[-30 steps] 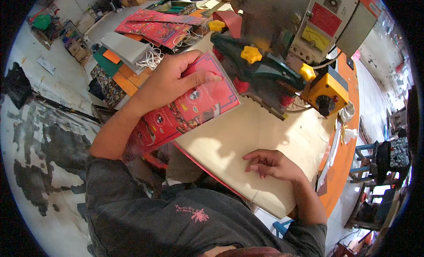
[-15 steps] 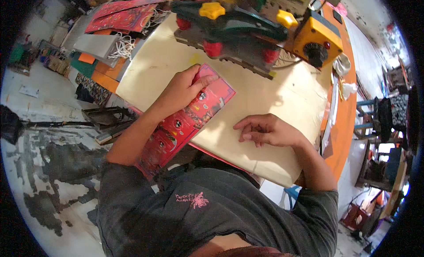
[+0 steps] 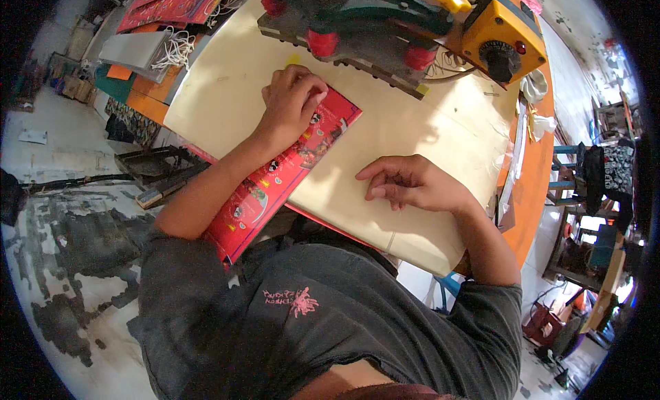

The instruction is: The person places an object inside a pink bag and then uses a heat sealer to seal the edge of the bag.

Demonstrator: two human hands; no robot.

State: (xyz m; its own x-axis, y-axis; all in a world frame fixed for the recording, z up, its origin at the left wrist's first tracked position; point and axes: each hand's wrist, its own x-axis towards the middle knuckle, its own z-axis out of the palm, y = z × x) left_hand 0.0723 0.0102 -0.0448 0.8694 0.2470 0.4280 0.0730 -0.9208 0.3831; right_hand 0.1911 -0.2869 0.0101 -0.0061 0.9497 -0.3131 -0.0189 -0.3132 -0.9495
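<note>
Head view: long red printed sheet (image 3: 275,180) under left hand (image 3: 292,101).

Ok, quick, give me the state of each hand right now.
Left hand: fingers curled, pressing down on the long red printed paper sheet.
Right hand: loosely open, holding nothing, resting on the cream worktable.

We wear a dark grey short-sleeved T-shirt (image 3: 323,331), loose and creased across the chest. A small pink print sits on its front: a line of lettering beside a spiky, star-like burst. The sleeves end above the elbows, so both forearms are bare down to the wrists. Our left hand (image 3: 292,101) and right hand (image 3: 412,183) carry no gloves, and no rings, watch or bands show on either.
</note>
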